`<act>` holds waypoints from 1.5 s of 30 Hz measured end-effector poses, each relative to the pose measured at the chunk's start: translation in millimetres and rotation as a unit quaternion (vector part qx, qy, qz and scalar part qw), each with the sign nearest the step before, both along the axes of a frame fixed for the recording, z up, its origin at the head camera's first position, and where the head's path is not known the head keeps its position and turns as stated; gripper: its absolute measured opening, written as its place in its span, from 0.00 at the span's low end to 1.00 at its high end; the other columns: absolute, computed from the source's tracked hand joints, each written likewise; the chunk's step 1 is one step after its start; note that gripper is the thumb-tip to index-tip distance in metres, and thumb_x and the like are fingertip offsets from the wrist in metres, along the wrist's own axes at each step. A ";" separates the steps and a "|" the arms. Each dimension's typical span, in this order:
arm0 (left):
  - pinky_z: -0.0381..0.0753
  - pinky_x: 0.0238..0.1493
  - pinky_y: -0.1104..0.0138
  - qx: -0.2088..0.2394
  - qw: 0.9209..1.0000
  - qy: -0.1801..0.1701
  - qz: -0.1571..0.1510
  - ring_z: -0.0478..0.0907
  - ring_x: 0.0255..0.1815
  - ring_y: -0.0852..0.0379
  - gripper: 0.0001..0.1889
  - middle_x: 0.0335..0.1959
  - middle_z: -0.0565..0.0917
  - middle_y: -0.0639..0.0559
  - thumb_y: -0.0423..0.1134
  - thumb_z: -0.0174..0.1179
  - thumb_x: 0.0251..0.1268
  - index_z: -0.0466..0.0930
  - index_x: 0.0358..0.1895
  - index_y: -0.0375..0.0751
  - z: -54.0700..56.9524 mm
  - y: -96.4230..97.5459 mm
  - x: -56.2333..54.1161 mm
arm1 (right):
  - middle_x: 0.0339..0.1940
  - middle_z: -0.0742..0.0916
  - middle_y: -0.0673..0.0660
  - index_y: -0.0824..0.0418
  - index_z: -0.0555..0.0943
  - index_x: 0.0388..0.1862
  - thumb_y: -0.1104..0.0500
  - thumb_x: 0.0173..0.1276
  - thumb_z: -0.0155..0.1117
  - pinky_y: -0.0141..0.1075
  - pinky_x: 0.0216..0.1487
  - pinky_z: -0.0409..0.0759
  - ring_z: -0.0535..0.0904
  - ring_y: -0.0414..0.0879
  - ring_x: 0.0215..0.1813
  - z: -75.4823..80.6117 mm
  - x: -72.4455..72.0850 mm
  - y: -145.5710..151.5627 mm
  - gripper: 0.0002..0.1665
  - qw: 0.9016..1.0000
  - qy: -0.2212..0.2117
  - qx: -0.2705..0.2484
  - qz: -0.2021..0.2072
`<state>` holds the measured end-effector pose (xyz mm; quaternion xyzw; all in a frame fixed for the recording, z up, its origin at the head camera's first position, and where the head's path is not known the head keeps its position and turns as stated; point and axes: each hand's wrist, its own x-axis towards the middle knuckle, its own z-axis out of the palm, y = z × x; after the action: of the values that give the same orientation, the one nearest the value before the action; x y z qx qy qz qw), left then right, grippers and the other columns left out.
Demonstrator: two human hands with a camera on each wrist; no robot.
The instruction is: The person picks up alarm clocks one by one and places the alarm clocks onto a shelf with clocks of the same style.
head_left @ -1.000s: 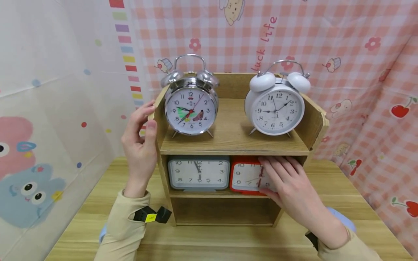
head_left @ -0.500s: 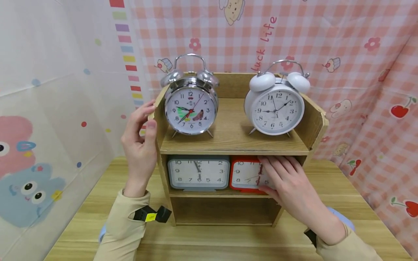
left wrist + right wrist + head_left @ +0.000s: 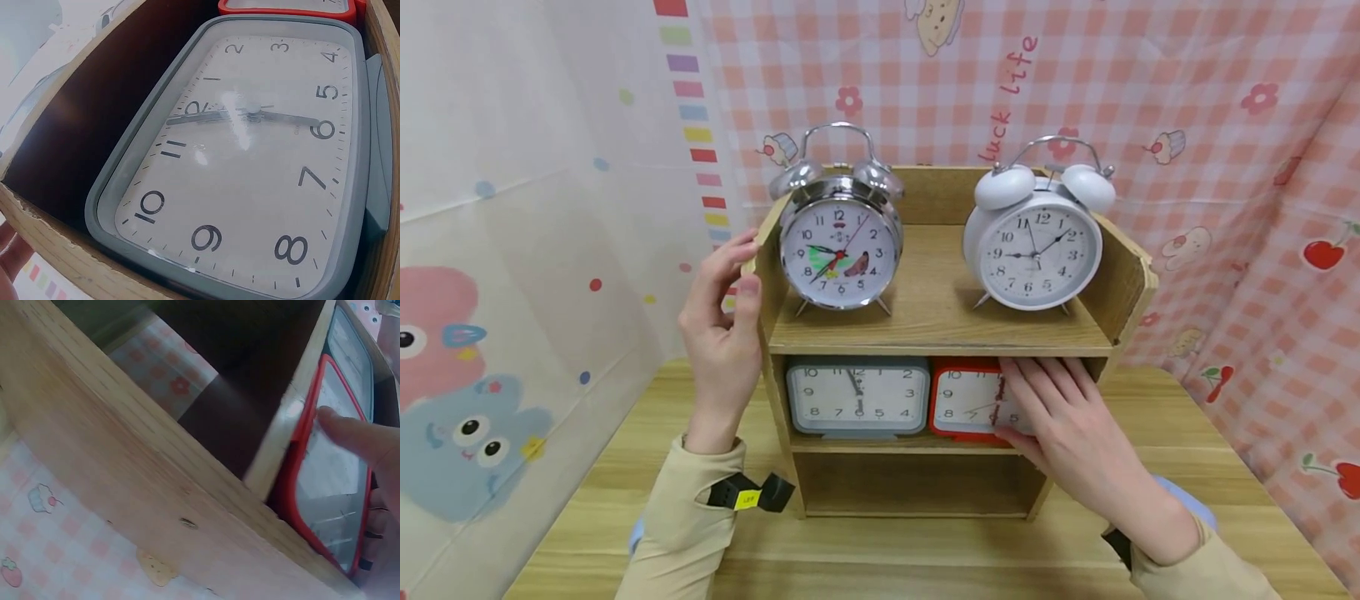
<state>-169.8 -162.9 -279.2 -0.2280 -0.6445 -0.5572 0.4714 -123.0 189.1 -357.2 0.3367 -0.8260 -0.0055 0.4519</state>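
My right hand (image 3: 1063, 417) holds a red-framed rectangular clock (image 3: 972, 400) on the middle shelf, right side. Its fingers reach over the upper part of the clock, and its thumb (image 3: 340, 428) lies on the clock face. That hand covers the clock's right half in the head view. My left hand (image 3: 722, 333) rests with fingertips and thumb against the left side panel of the wooden shelf (image 3: 940, 340). A grey-blue rectangular clock (image 3: 857, 398) stands beside the red one, large in the left wrist view.
On the top board stand a silver twin-bell alarm clock (image 3: 841, 250) at left and a white one (image 3: 1033, 254) at right. The lower compartment (image 3: 917, 485) lies beneath the middle board. The shelf stands on a wooden table (image 3: 880, 567), with patterned curtains (image 3: 910, 83) behind and beside it.
Over the first half second, the red clock shifts slightly back into the shelf with my right hand on it. Since then it has stayed put. The left hand has not moved.
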 end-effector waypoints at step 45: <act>0.71 0.32 0.79 0.002 1.000 0.007 -0.005 0.83 0.63 0.63 0.34 0.66 0.86 0.49 0.61 0.57 0.78 0.80 0.58 0.26 0.7 1.3 0.2 | 0.87 0.65 0.61 0.63 0.69 0.80 0.27 0.80 0.47 0.48 0.91 0.43 0.51 0.52 0.91 -29.8 52.5 62.2 0.48 0.993 0.023 -0.092 0.064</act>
<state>-169.6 -161.5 -278.5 -0.2340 -0.6387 -0.5591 0.4741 -70.5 251.2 -387.0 0.3462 -0.7890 0.0917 0.4992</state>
